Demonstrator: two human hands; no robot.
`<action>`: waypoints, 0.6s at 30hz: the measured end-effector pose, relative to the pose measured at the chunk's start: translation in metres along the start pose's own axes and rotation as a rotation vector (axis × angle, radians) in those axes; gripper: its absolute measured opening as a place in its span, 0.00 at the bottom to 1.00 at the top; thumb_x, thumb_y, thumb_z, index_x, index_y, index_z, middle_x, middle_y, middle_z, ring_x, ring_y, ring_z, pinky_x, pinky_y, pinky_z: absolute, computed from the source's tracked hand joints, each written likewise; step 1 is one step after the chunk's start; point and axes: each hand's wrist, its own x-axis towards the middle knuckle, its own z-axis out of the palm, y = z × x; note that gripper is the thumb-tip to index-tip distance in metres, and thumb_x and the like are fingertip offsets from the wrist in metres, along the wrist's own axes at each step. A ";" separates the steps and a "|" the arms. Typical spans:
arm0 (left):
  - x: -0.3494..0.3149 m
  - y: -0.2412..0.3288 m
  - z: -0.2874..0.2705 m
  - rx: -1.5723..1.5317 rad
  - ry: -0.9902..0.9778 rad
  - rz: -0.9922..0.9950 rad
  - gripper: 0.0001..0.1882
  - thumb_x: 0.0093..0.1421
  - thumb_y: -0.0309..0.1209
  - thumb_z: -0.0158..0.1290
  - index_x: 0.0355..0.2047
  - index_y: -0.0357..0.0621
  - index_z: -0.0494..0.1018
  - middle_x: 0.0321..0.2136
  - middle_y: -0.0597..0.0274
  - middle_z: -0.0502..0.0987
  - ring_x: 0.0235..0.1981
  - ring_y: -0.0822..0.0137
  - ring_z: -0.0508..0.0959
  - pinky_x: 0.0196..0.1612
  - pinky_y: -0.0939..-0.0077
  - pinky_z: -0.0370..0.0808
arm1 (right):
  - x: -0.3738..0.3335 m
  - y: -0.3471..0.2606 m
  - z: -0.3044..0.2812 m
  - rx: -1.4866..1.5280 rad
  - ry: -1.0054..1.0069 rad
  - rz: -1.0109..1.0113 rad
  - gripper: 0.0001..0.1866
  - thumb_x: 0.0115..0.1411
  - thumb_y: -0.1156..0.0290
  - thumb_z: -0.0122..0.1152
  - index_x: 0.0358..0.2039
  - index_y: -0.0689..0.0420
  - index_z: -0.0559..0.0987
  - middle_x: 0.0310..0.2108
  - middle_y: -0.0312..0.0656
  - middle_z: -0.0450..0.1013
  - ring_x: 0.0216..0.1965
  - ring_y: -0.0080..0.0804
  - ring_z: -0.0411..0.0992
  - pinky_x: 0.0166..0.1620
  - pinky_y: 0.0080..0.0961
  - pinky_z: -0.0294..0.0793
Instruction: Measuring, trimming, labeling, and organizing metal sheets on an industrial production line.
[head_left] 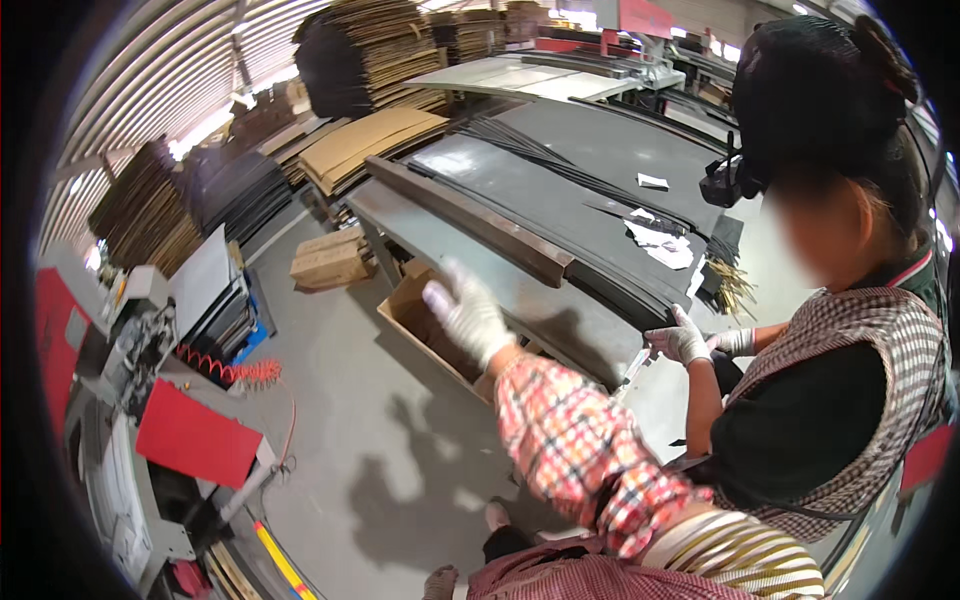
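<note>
My right hand (470, 315), in a whitish glove with a checked sleeve cover behind it, reaches out over the floor side of the grey metal table (500, 262). Its fingers are stretched and somewhat smeared by motion; nothing shows in them. Below it, partly covered by my hand and arm, an open cardboard box (425, 335) sits under the table edge. A long brown metal bar (470, 222) runs along the table beside dark flat sheets (600, 150). My left hand does not show.
At the right a co-worker stands with gloved hands (685, 340) at the sheets' near corner. White scraps (660, 245) lie on the sheets. A closed carton (330, 260) rests on the floor. Red-and-grey machinery (195, 430) with a coiled red hose (250, 372) stands left; stacked boards (375, 145) rise behind.
</note>
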 end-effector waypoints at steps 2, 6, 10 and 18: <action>0.020 0.004 -0.039 0.008 0.043 0.035 0.16 0.57 0.42 0.40 0.18 0.46 0.66 0.17 0.70 0.63 0.20 0.73 0.58 0.23 0.74 0.59 | 0.058 0.044 -0.020 -0.277 0.245 -0.045 0.24 0.54 0.56 0.54 0.46 0.61 0.70 0.44 0.56 0.68 0.46 0.53 0.66 0.48 0.37 0.66; 0.068 0.041 -0.087 0.024 0.086 -0.030 0.16 0.56 0.41 0.39 0.17 0.46 0.63 0.17 0.70 0.61 0.20 0.73 0.57 0.23 0.73 0.57 | 0.114 0.140 -0.132 -0.855 0.174 0.286 0.26 0.52 0.52 0.55 0.46 0.57 0.71 0.42 0.51 0.71 0.46 0.46 0.68 0.47 0.37 0.68; 0.119 0.081 -0.106 0.018 0.090 -0.082 0.16 0.56 0.41 0.39 0.15 0.47 0.61 0.16 0.70 0.59 0.21 0.72 0.55 0.23 0.72 0.56 | 0.120 0.213 -0.228 -1.208 0.118 0.591 0.30 0.53 0.52 0.51 0.53 0.56 0.65 0.48 0.50 0.67 0.50 0.46 0.65 0.51 0.39 0.65; 0.246 0.166 -0.069 -0.194 0.014 -0.204 0.22 0.54 0.43 0.48 0.41 0.37 0.72 0.31 0.59 0.76 0.33 0.69 0.74 0.37 0.74 0.69 | 0.167 0.263 -0.285 -1.444 -0.200 0.728 0.26 0.52 0.44 0.52 0.43 0.51 0.74 0.42 0.42 0.73 0.49 0.38 0.68 0.52 0.38 0.60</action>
